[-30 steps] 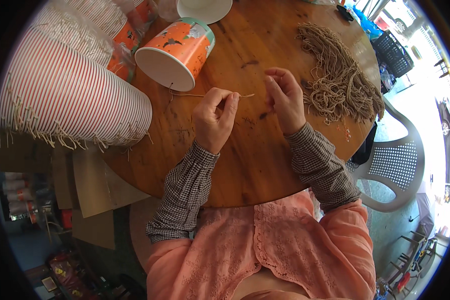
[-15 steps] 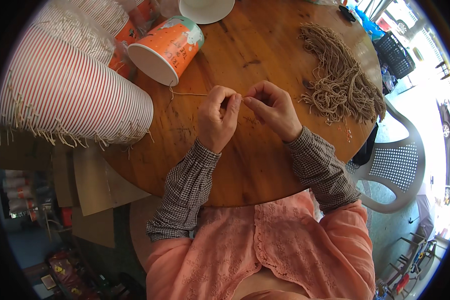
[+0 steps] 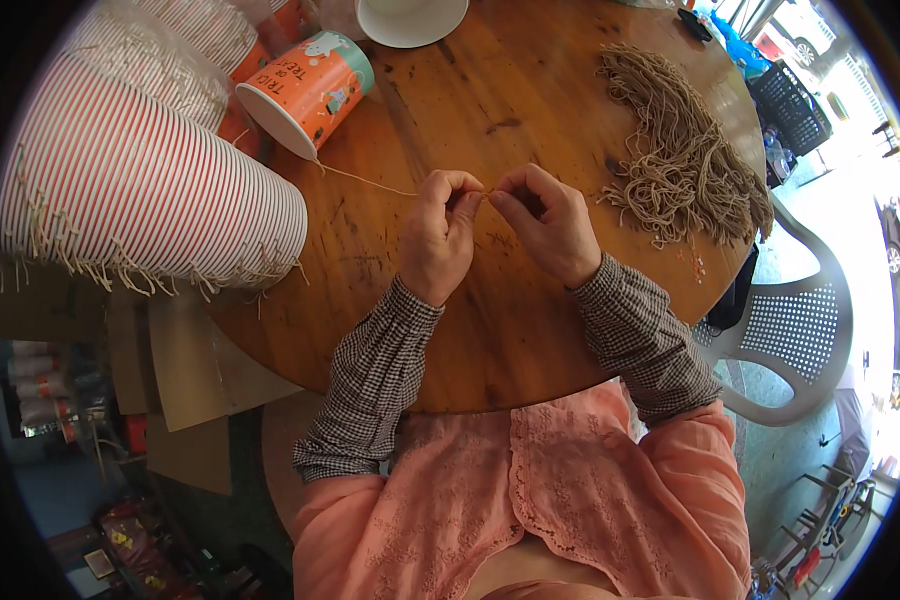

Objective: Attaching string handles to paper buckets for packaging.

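Note:
Both my hands meet above the wooden table, fingertips pinched on a thin tan string point(image 3: 365, 182). My left hand point(image 3: 438, 240) is closed on it near thumb and forefinger. Against it, my right hand point(image 3: 550, 228) pinches the string too; the short end between the fingers is too small to make out. From my left hand the string runs left to the rim of an orange paper cup point(image 3: 315, 88) with a teal band, lying on its side. A large heap of cut tan strings point(image 3: 675, 160) lies at the right of the table.
A long nested stack of paper cups point(image 3: 160, 180), with string ends hanging from its rims, lies at the left. Bagged cups point(image 3: 150, 65) are behind it. A white bowl-shaped container point(image 3: 410, 22) sits at the far edge. A grey plastic chair point(image 3: 790, 330) stands right of the round table point(image 3: 490, 350).
The orange cup has rolled and shifted a little left, away from my hands. Its string now runs straighter. My hands stay nearly in place, still pinching.

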### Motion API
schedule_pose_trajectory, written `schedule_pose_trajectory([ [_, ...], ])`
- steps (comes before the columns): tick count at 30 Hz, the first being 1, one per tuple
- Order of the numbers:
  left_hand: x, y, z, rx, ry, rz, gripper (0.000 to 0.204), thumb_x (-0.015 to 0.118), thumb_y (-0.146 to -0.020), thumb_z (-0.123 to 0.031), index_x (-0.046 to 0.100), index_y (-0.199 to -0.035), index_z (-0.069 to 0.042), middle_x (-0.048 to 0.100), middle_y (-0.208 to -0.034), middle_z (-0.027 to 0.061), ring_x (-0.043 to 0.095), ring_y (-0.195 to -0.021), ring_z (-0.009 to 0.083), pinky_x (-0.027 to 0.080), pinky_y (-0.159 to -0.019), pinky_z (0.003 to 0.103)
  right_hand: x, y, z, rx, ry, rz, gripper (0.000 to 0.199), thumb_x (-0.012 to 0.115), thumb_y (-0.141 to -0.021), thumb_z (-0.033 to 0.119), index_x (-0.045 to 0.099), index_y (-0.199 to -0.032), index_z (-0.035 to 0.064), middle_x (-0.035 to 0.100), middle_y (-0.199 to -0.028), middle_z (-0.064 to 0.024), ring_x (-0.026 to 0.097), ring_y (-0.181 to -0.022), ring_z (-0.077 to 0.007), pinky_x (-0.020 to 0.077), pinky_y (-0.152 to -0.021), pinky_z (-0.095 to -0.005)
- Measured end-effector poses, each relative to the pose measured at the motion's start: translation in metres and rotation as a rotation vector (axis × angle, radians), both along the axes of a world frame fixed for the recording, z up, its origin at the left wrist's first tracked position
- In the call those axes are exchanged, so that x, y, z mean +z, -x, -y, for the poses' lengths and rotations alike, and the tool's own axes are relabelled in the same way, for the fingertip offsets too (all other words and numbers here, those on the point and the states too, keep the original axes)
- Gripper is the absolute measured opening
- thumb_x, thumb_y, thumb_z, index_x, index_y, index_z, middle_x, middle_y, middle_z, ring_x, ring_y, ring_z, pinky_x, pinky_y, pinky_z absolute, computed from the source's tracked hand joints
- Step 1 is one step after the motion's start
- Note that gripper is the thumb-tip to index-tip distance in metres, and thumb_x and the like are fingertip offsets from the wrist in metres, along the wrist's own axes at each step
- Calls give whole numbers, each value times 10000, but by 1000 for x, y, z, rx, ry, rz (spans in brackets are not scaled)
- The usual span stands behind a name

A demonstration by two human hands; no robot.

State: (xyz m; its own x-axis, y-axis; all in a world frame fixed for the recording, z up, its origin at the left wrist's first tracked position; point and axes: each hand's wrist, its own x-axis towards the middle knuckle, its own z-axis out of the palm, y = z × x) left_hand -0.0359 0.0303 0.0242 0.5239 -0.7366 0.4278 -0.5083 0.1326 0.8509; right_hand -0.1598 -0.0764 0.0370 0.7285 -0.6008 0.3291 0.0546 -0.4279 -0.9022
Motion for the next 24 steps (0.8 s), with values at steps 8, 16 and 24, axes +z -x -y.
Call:
schedule_pose_trajectory([
  [8, 1, 0, 2, 9, 45, 51, 59, 589, -918, -2, 547, -957, -14, 548, -861, 87, 564, -752, 191, 472, -663, 278, -3, 0, 4, 26, -44, 6, 99, 668, -892, 78, 614, -931, 5, 576, -710, 35, 504, -616, -12, 414, -536, -188],
  [16, 0, -19, 0, 29, 178, 598, 125, 608, -886, -5, 583, -1007, -27, 597, -949, 105, 594, -847, 248, 485, -758, 356, 4, -2, 8, 227, -695, -6, 140, 609, -944, 160, 589, -908, 27, 523, -663, 48, 453, -516, -29, 362, -452, -195],
  [24, 13, -121, 14, 615, 405, 110, 760, 663, -908, -168, 169, -1449, 37, 262, -1484, 182, 358, -1335, 280, 339, -1088, 427, -2, -3, 14, 165, -661, 38, 144, 613, -943, 163, 581, -897, 30, 517, -657, 44, 461, -502, -42, 367, -448, -202],
])
